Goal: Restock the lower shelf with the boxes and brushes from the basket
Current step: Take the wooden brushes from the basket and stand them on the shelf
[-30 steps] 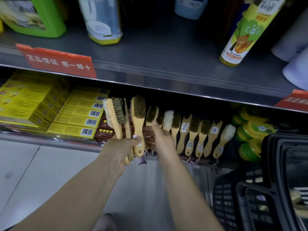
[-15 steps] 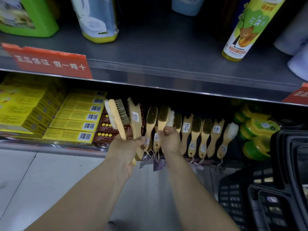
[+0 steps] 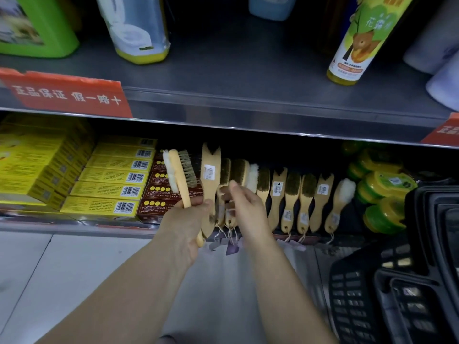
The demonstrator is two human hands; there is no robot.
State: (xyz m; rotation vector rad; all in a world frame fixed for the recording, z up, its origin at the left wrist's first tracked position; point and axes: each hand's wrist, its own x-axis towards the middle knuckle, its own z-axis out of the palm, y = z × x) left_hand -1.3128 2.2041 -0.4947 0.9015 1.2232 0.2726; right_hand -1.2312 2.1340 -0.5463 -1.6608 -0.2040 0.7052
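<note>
So, brushes (image 3: 210,189) are fanned in the left hand (image 3: 186,219), fingers wrapped tight round the handles, just in front of the lower shelf (image 3: 74,223). Right hand (image 3: 248,209) curls at the shelved row (image 3: 293,194) beside them; can't tell if it's gripping. Basket (image 3: 360,301) sits off right.

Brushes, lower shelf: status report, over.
Left hand grips a bunch of brushes by the handles. Right hand at the shelved row, grip unclear. Red boxes close behind the bunch.

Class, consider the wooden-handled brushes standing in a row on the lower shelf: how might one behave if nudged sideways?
It probably tips: the wooden-handled brushes stand on narrow handle ends, close together, so neighbours may topple. Likely light and rigid: the left hand holds a bunch of brushes.
</note>
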